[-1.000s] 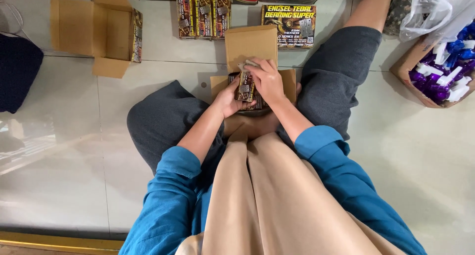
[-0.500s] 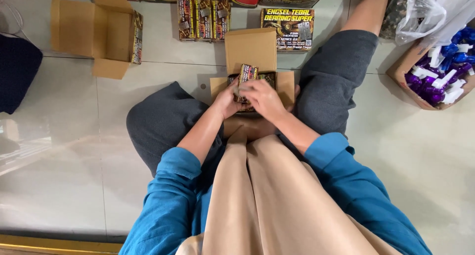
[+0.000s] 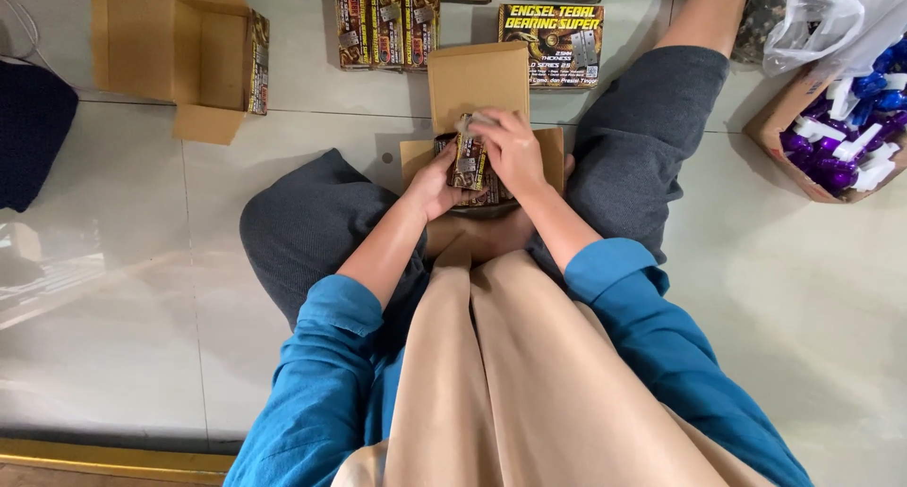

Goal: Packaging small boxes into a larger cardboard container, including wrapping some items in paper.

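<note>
1. I see the packet (image 3: 468, 161) upright over the open carton (image 3: 477, 95) between my knees.
2. Left hand (image 3: 430, 185) grips its side, steadying it; right hand (image 3: 510, 147) curls over its top, guiding.
3. Matching packets (image 3: 387, 26) line the floor beyond.

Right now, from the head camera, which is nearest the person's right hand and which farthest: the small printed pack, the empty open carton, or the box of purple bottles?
From the right hand:
1. Small printed pack, held between both hands.
2. Box of purple bottles, far right.
3. Empty open carton, upper left, slightly farther.
</note>
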